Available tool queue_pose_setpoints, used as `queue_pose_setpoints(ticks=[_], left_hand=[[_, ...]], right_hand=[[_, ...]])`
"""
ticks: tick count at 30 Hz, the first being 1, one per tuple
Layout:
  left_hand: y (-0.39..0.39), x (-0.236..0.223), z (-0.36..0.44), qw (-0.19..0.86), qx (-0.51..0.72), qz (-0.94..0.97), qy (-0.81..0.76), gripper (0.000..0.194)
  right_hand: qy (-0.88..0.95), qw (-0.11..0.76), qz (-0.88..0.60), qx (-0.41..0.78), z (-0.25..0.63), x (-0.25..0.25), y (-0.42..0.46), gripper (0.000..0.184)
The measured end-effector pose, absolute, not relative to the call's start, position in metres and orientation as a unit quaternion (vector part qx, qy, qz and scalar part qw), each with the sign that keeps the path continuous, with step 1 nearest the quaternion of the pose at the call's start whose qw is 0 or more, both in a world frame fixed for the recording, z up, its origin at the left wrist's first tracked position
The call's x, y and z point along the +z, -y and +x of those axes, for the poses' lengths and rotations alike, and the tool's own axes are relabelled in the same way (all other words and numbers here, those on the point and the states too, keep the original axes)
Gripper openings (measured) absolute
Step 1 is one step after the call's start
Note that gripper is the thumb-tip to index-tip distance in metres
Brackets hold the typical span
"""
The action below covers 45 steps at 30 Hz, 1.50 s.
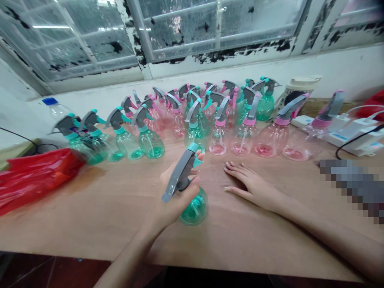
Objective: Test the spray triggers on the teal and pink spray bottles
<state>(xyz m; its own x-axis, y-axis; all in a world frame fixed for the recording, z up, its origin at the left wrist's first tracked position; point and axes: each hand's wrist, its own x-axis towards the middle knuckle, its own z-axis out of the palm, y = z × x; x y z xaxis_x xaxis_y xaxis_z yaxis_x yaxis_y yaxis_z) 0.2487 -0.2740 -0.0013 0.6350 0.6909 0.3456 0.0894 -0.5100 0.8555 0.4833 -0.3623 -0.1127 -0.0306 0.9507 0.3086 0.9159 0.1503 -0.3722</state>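
My left hand (175, 204) is wrapped round the neck of a green spray bottle (195, 210) with a grey and teal trigger head. The bottle is upright, its nozzle pointing away from me, and the fingers hide its neck. To the right, my right hand (255, 186) lies flat on the wooden table (228, 244) with its fingers stretched out, holding nothing. Beyond both hands stand several more spray bottles, among them a green one (151, 144) on the left and a pink one (271, 140) on the right.
A red plastic bag (36, 176) lies at the left. White power strips (354, 138) with cables sit at the right, near a pixelated patch. Behind the bottles are a lidded white container (300, 86), a blue-capped bottle (54, 106) and windows with peeling frames.
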Motion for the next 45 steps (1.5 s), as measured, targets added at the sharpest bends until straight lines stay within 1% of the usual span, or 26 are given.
queue_pose_setpoints(ticks=[5,9,16,18,22,25,31,37,45], left_hand=[[0.2759,-0.0007,0.2485,0.431,0.353,0.795,-0.239,0.047],[0.2766,-0.0010,0.2477,0.421,0.352,0.798,-0.250,0.041],[0.2704,-0.0056,0.2450,0.396,0.365,0.794,-0.282,0.016],[0.2704,-0.0051,0.2448,0.402,0.358,0.796,-0.277,0.019],[0.2738,-0.0004,0.2460,0.419,0.339,0.803,-0.255,0.037],[0.2758,0.0024,0.2476,0.421,0.347,0.803,-0.239,0.043],[0.2766,0.0020,0.2476,0.413,0.351,0.802,-0.250,0.048],[0.2756,-0.0006,0.2483,0.421,0.356,0.798,-0.244,0.048],[0.2766,0.0016,0.2495,0.412,0.357,0.802,-0.244,0.049]], right_hand=[[0.719,0.239,-0.652,0.035,0.4833,-0.1121,0.3622,0.062],[0.717,0.254,-0.648,0.035,0.4839,-0.1138,0.3624,0.061],[0.718,0.255,-0.647,0.033,0.4848,-0.1157,0.3627,0.061],[0.718,0.260,-0.645,0.033,0.4849,-0.1160,0.3626,0.060],[0.718,0.262,-0.644,0.033,0.4850,-0.1165,0.3628,0.060],[0.717,0.259,-0.646,0.032,0.4851,-0.1163,0.3627,0.060],[0.720,0.257,-0.644,0.035,0.4848,-0.1151,0.3629,0.060],[0.720,0.259,-0.643,0.031,0.4847,-0.1153,0.3630,0.060],[0.718,0.235,-0.654,0.029,0.4838,-0.1136,0.3631,0.062]])
